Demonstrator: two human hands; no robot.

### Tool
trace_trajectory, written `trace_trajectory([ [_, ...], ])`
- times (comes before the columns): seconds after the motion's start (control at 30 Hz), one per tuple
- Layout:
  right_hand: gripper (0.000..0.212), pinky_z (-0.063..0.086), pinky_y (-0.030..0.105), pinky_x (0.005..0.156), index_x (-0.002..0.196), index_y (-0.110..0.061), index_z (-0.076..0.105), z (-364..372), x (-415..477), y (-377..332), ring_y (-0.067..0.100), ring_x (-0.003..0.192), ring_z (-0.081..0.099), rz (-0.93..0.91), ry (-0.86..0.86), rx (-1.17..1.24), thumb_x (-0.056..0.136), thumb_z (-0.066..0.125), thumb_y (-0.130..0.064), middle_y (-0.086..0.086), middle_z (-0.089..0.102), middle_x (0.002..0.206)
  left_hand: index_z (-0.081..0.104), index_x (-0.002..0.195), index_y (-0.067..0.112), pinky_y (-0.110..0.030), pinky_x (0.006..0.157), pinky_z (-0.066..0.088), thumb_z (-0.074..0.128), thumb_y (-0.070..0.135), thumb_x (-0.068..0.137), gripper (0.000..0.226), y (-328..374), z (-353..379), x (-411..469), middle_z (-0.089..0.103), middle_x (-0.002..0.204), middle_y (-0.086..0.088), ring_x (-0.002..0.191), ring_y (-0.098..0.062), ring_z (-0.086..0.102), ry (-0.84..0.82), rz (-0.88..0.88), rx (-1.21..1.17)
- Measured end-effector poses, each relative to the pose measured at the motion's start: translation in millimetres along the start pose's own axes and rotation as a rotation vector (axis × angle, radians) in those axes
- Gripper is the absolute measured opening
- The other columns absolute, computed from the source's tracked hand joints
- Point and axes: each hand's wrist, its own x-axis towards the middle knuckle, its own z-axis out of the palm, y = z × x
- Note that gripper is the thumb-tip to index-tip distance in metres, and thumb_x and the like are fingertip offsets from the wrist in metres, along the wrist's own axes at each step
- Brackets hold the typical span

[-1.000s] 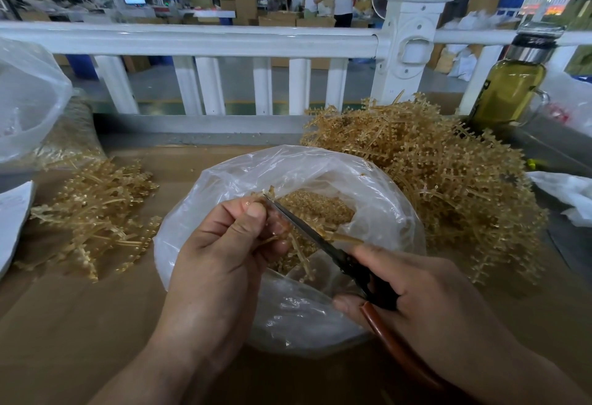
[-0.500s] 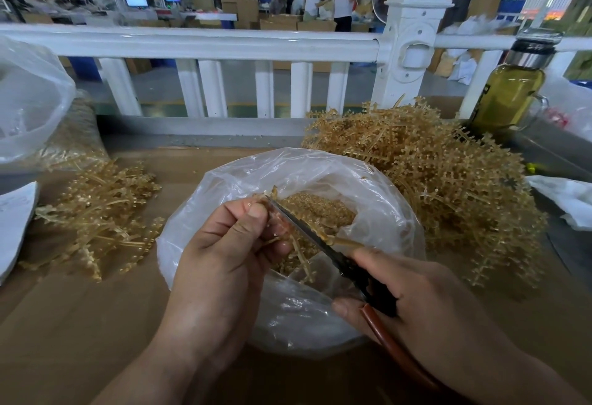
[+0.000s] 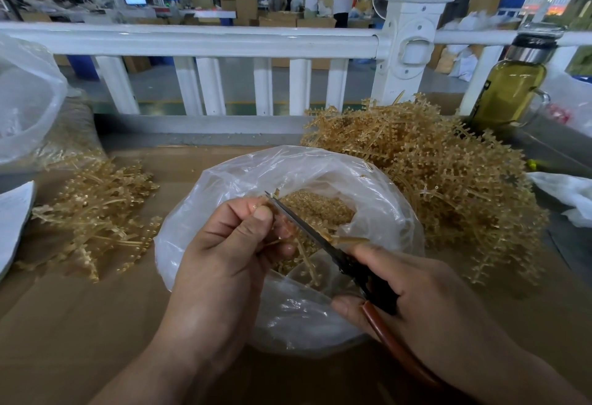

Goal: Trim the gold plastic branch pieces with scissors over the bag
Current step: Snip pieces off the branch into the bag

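A clear plastic bag (image 3: 368, 193) stands open on the cardboard-covered table, with small gold trimmings (image 3: 317, 209) heaped inside. Over its mouth my left hand (image 3: 230, 244) pinches a gold plastic branch piece (image 3: 301, 260) whose stems hang down into the bag. My right hand (image 3: 416, 295) grips the scissors (image 3: 323, 238) by their black and brown handles. The blades look shut and point up-left, the tip next to my left thumb.
A big heap of gold branches (image 3: 448, 187) lies right of the bag, a smaller heap (image 3: 96, 212) on the left. A bottle of yellow-green liquid (image 3: 509, 84) stands at the back right. A white railing (image 3: 224, 42) runs behind the table. Another plastic bag (image 3: 25, 97) sits far left.
The scissors and both hands have stayed over the bag with almost no shift. The view has dipped slightly.
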Motion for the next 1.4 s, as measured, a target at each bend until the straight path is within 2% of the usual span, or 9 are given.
trace_trajectory([
  [0.3,0.059,0.049,0.013,0.072,0.129,-0.049,0.05,2,0,1,-0.007,0.085,0.063,-0.011,0.009,0.006,0.078,0.048,-0.077,-0.024,0.069,0.093,0.068,0.073,0.019,-0.026,0.064,0.054,0.06,0.019,0.086,0.015,-2,-2,0,0.063,0.076,-0.007,0.069,-0.017,0.06,-0.016,-0.006,-0.005],
  [0.5,0.054,0.043,0.004,0.064,0.124,-0.044,0.057,2,0,-4,-0.012,0.081,0.06,-0.011,0.034,0.012,0.079,0.05,-0.073,-0.024,0.067,0.085,0.066,0.074,0.016,-0.027,0.064,0.055,0.06,0.017,0.086,0.013,-1,-2,0,0.061,0.077,-0.009,0.069,-0.018,0.06,-0.024,-0.017,-0.036],
  [0.73,0.058,0.047,0.011,0.067,0.126,-0.043,0.059,0,0,-5,-0.006,0.08,0.063,-0.026,0.031,0.011,0.078,0.049,-0.075,-0.023,0.068,0.086,0.066,0.073,0.017,-0.026,0.064,0.055,0.06,0.017,0.085,0.013,-1,-2,0,0.062,0.075,-0.007,0.068,-0.017,0.06,-0.015,-0.016,-0.029],
  [0.9,0.05,0.04,0.006,0.058,0.119,-0.038,0.066,-2,0,-5,-0.012,0.07,0.059,-0.048,0.039,0.027,0.081,0.053,-0.069,-0.03,0.058,0.072,0.066,0.074,0.015,-0.025,0.064,0.055,0.059,0.017,0.086,0.013,0,-1,1,0.062,0.076,-0.008,0.067,-0.017,0.06,0.001,-0.026,-0.034],
  [1.03,0.046,0.04,0.002,0.059,0.118,-0.037,0.067,1,0,-5,-0.014,0.075,0.06,-0.058,0.041,0.07,0.081,0.06,-0.064,-0.031,0.061,0.076,0.066,0.075,0.015,-0.025,0.063,0.054,0.065,0.012,0.089,0.014,0,-1,0,0.061,0.076,-0.009,0.066,-0.017,0.059,0.0,-0.033,-0.037],
  [1.17,0.034,0.038,-0.001,0.055,0.112,-0.04,0.066,5,1,-2,-0.017,0.069,0.06,-0.064,0.037,0.135,0.084,0.066,-0.059,-0.033,0.062,0.073,0.064,0.079,0.013,-0.027,0.063,0.055,0.057,0.016,0.088,0.011,1,-5,4,0.062,0.079,-0.011,0.068,-0.02,0.059,0.044,-0.023,-0.065],
  [1.27,0.033,0.042,0.002,0.057,0.111,-0.051,0.062,1,1,1,-0.013,0.071,0.065,-0.058,0.032,0.206,0.082,0.065,-0.066,-0.032,0.067,0.085,0.061,0.083,0.011,-0.032,0.066,0.056,0.058,0.019,0.084,0.009,1,-12,10,0.065,0.084,-0.013,0.077,-0.023,0.062,0.144,0.006,-0.056],
  [1.33,0.046,0.045,0.004,0.059,0.113,-0.055,0.063,-4,0,3,-0.01,0.071,0.067,-0.027,0.076,0.31,0.076,0.06,-0.082,-0.026,0.07,0.086,0.062,0.081,0.013,-0.038,0.069,0.052,0.056,0.019,0.086,0.01,4,-12,12,0.066,0.081,-0.013,0.075,-0.025,0.063,0.181,0.032,-0.023],
  [1.4,0.058,0.044,0.003,0.06,0.114,-0.056,0.065,-8,-1,3,-0.008,0.068,0.067,0.022,0.153,0.472,0.066,0.059,-0.088,-0.02,0.072,0.084,0.064,0.073,0.017,-0.035,0.063,0.051,0.06,0.02,0.084,0.012,9,-10,11,0.065,0.074,-0.011,0.067,-0.024,0.062,0.21,0.053,0.03],
])
